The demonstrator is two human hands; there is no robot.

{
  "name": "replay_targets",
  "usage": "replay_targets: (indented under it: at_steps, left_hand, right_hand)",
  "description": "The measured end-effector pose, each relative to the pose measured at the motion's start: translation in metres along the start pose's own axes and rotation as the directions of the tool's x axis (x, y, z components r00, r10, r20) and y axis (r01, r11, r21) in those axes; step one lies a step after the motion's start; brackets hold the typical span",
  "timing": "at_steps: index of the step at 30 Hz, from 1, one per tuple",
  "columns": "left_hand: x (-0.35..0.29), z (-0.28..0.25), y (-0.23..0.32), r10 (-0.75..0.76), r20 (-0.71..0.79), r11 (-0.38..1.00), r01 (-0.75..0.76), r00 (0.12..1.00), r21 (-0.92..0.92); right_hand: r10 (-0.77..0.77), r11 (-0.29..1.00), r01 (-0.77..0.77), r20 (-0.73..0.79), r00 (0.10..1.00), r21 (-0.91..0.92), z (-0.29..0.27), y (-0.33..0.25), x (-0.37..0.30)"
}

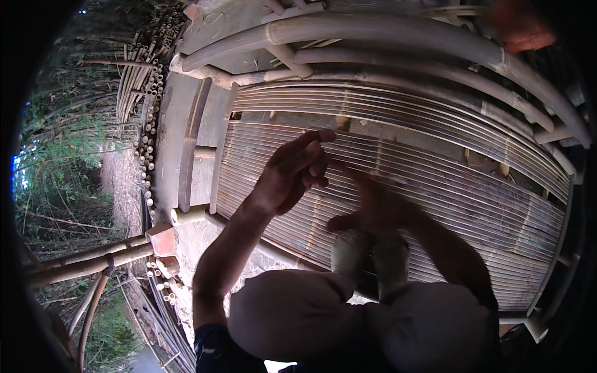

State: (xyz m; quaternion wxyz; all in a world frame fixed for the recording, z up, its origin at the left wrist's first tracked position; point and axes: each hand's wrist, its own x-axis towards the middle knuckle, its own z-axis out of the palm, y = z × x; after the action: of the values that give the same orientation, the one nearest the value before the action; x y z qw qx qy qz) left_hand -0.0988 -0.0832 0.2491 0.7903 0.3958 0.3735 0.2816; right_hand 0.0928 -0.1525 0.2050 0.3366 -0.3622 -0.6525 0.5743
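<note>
My left hand (292, 169) is raised over a bench of thin bamboo slats (429, 180). Its index finger stretches to the right while the other fingers curl loosely and apart, and I see nothing held in them. Just right of it, my right hand (376, 205) hangs dark and slightly blurred in shadow. The right thumb stands away from the fingers, which reach toward the left fingertips. Whether the two hands touch, I cannot tell. Beneath the hands, my knees (292, 314) in greyish trousers fill the lower middle.
Thick curved bamboo poles (373, 31) form a rail along the bench's far side. A pile of cut bamboo (148, 143) lies at the left, by green plants (62, 161). Near the bench's left end sits a red brick (163, 241). A blurred reddish shape (519, 28) shows at the upper right.
</note>
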Motion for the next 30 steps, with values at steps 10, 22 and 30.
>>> replay_targets:
  at_steps: [10, 22, 30]
  left_hand:
    - [-0.121, -0.065, 0.151, 0.268, -0.525, 0.959, -0.274, 0.808, 0.068]
    - [-0.081, -0.188, -0.058, -0.262, -0.741, 0.766, 0.601, 0.618, 0.229]
    - [0.068, -0.324, -0.027, 0.367, -0.179, 0.064, 0.168, 0.913, 0.984]
  right_hand:
    - [0.354, 0.876, -0.176, -0.352, 0.866, 0.449, -0.157, 0.058, -0.141]
    - [0.08, 0.834, 0.432, -0.849, 0.522, 0.343, -0.272, 0.032, -0.354]
    - [0.066, 0.811, -0.531, -0.864, 0.499, -0.244, -0.198, -0.023, -0.14]
